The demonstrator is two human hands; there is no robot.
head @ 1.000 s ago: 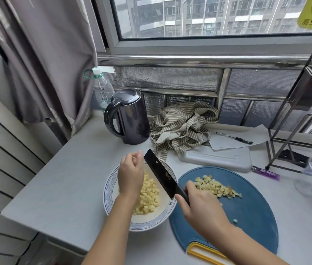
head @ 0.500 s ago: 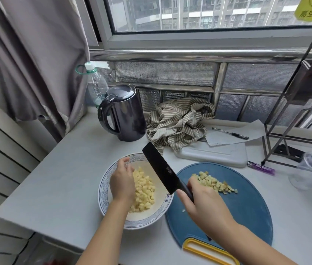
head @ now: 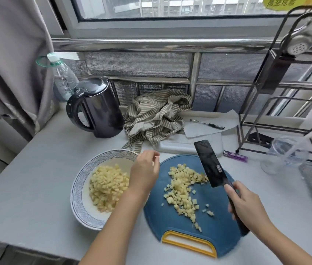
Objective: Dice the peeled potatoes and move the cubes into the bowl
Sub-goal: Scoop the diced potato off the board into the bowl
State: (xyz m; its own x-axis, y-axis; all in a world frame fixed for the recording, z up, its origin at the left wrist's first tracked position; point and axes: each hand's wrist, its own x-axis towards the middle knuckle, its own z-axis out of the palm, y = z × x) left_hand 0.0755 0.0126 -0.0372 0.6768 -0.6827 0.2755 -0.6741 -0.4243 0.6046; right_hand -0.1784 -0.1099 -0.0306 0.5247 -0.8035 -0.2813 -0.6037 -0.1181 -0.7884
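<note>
grey counter (head: 36, 178) holds board (head: 170, 222), cubes (head: 182, 190) lying between relaxed empty left hand (head: 145, 171) and right hand (head: 247, 205) gripping knife (head: 210, 163).

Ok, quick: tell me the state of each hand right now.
Left hand: open, fingers loosely curled, nothing seen in it.
Right hand: closed round the handle of the knife.

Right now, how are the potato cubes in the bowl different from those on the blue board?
The bowl cubes are heaped in one mound; the board cubes lie scattered thin. The bowl cubes make the bigger pile; the board cubes the smaller. Both are small, pale yellow.
</note>
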